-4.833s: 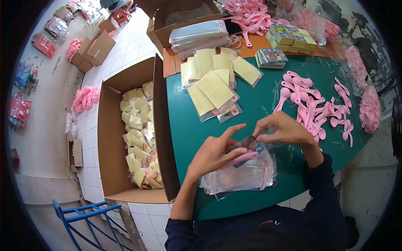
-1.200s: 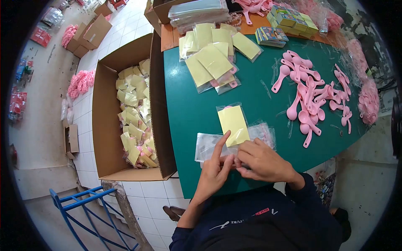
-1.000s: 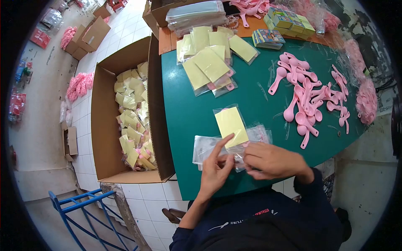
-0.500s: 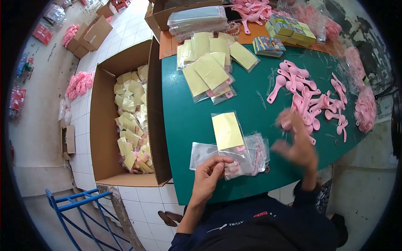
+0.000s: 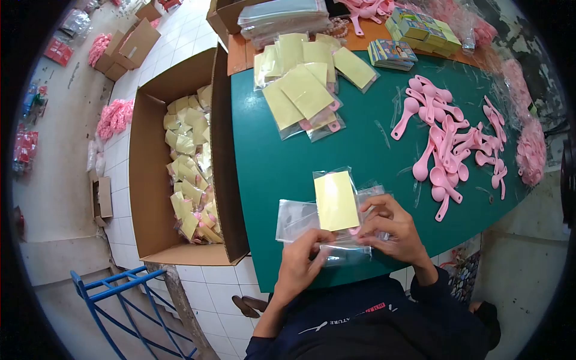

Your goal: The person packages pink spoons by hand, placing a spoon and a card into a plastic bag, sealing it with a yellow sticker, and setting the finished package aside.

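Note:
A clear plastic bag (image 5: pixel 345 255) holds a pale yellow card (image 5: pixel 336 201) and a pink piece, mostly hidden, near the card's lower right corner. My left hand (image 5: pixel 300 261) pinches the bag's lower left edge between thumb and fingers. On the other side, my right hand (image 5: pixel 390 231) has its fingers closed on the bag's right edge, beside the pink piece. Beneath the bag, flat empty plastic bags (image 5: pixel 293 221) lie on the green table. Pink measuring spoons (image 5: pixel 444 144) are heaped to the right of my right hand.
Filled bags with yellow cards (image 5: pixel 306 90) are piled toward the back. Behind them lie a stack of clear bags (image 5: pixel 282 18) and bundled printed cards (image 5: pixel 393 54). A deep cardboard box (image 5: pixel 150 198) of filled bags stands left of the green table (image 5: pixel 258 162); a blue metal frame (image 5: pixel 120 279) stands nearby.
My right hand has come left from beside the spoons and closed on the bag's right edge. The bag's bottom edge is now stretched between both hands, and the view has shifted slightly.

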Demonstrator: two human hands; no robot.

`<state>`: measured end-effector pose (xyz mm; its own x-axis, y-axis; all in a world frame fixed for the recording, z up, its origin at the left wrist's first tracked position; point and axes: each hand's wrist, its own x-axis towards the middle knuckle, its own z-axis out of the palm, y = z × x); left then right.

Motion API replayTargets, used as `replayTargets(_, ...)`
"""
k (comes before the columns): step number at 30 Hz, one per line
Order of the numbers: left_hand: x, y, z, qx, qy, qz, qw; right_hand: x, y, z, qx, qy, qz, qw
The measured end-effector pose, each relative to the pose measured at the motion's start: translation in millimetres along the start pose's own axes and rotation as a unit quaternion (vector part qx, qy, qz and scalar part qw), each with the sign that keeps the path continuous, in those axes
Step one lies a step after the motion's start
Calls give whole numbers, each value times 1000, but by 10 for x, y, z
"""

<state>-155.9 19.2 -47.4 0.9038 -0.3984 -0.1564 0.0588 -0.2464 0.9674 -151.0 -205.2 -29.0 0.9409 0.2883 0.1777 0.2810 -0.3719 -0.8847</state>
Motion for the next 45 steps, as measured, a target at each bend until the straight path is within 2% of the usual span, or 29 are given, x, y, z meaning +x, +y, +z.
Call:
replayTargets(1,10,-49,11,14,-1,2,1000,-29,-24,-44,-3,-8,23,1000)
replayTargets(2,36,72,42,17,30,-24,999,-50,-52,-59,53,6,83,995)
replayTargets(4,57,94,85,30,35,-21,999,-88,-104,-33,167,33,199,965)
replayTargets(6,74,82,111,31,49,-9,998,-95,-99,4,214,50,227,949)
replayTargets(8,93,47,144,18,70,13,997,-98,-74,60,238,74,233,940)
replayTargets(10,99,111,145,18,51,-25,998,-91,-25,136,241,103,217,940)
replayTargets(13,112,125,132,6,53,-61,997,-51,-42,162,238,89,287,924)
replayTargets(17,97,61,175,-49,75,-112,990,-17,-84,217,202,104,299,927)
replayTargets(22,132,91,266,-123,172,-89,973,0,-94,252,209,138,301,920)
replayTargets(26,109,82,253,-127,176,-82,973,-6,-86,280,219,146,285,922)
replayTargets(29,60,-14,198,-81,109,-80,987,-3,-92,280,206,129,277,930)
replayTargets(31,85,38,188,-59,108,-63,990,33,-143,258,200,119,281,931)
replayTargets(35,145,232,107,-35,86,-49,994,55,-185,167,120,66,252,958)
replayTargets(37,271,335,-4,30,78,22,996,173,-246,50,85,58,227,968)
replayTargets(39,543,524,-180,80,73,86,990,421,-238,-113,-13,105,88,990)
replayTargets(40,768,533,-271,117,101,166,974,598,-253,-207,-2,141,77,987)
replayTargets(41,939,660,-324,50,126,126,983,788,-248,-314,8,178,65,982)
replayTargets(42,1098,613,-400,185,180,177,950,935,-113,-464,-117,177,17,977)
replayTargets(43,1198,546,-451,315,230,225,893,1019,83,-625,-241,176,-31,954)
replayTargets(45,1106,539,-389,298,79,175,935,997,538,-972,-416,55,-85,904)
